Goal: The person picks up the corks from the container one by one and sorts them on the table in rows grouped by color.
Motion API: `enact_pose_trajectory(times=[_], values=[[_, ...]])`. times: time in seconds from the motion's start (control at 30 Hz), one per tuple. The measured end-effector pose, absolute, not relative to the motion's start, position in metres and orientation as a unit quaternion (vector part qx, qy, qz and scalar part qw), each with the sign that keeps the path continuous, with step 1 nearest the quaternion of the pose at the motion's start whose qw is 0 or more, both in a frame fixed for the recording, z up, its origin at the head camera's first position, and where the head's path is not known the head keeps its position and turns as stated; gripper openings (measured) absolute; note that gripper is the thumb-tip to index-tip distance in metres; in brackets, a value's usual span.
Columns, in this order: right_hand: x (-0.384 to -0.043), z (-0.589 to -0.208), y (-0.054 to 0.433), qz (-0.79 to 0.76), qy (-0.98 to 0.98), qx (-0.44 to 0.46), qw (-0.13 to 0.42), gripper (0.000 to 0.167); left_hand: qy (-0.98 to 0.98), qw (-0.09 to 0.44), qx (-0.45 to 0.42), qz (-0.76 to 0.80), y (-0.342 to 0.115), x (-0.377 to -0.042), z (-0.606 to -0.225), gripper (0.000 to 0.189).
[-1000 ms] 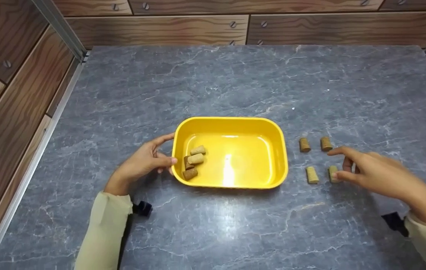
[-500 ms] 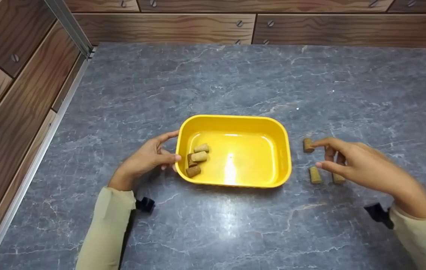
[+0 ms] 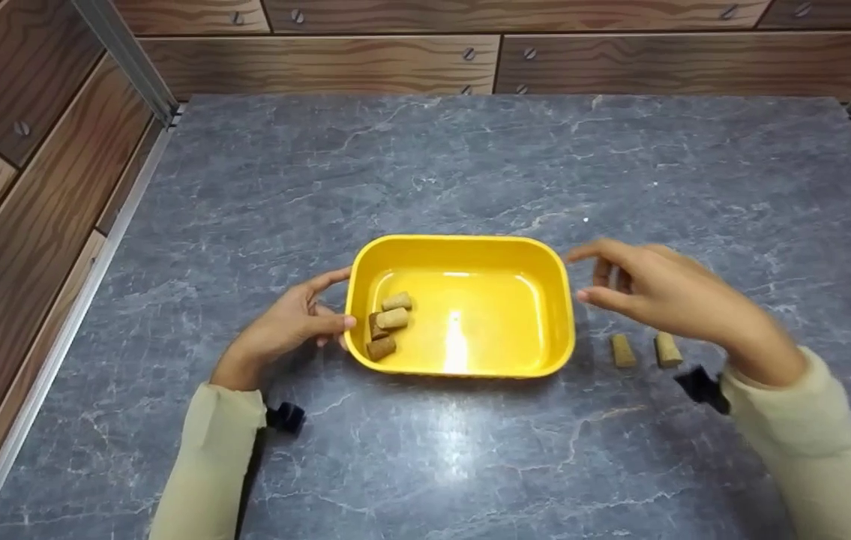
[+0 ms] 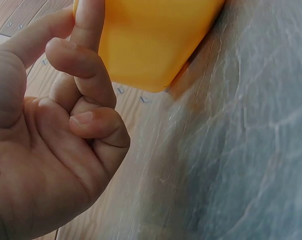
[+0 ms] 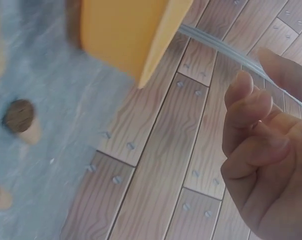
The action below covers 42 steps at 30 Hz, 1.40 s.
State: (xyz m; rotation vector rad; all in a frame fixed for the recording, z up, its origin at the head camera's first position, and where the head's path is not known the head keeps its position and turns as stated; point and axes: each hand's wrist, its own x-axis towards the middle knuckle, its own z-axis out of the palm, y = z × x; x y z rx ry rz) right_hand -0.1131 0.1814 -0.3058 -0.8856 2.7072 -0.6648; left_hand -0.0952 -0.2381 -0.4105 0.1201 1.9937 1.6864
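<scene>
Right hand (image 3: 657,289) has come across from over the loose corks to the right end of the yellow box (image 3: 485,322), thumb and index apart with nothing between; we judge no cork is being carried. Left hand (image 3: 290,319) pinches the opposite rim, so both now flank the box. Four corks (image 3: 393,319) lie inside, just past the left thumb, count unchanged. Two pale corks (image 3: 623,351) sit on the wrist side of the right thumb. Whether the right index touches the rim, we cannot tell.
</scene>
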Motion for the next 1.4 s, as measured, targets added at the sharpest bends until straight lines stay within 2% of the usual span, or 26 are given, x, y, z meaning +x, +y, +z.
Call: enact_pose_trajectory(times=[0.23, 0.47, 0.77, 1.4], values=[[-0.128, -0.299, 0.152, -0.242, 0.905, -0.328, 0.122, 0.037, 0.736, 0.259, 0.037, 0.624, -0.244, -0.089, -0.412, 0.080], [-0.140, -0.294, 0.132, -0.269, 0.890, -0.324, 0.175, 0.039, 0.733, 0.262, 0.042, 0.626, -0.244, -0.088, -0.412, 0.082], [-0.155, -0.294, 0.103, -0.255, 0.881, -0.368, 0.152, 0.038, 0.729, 0.265, 0.049, 0.630, -0.244, -0.089, -0.410, 0.082], [-0.167, -0.310, 0.053, -0.257, 0.847, -0.416, 0.208, 0.042, 0.730, 0.270, 0.063, 0.625, -0.240, -0.095, -0.410, 0.081]])
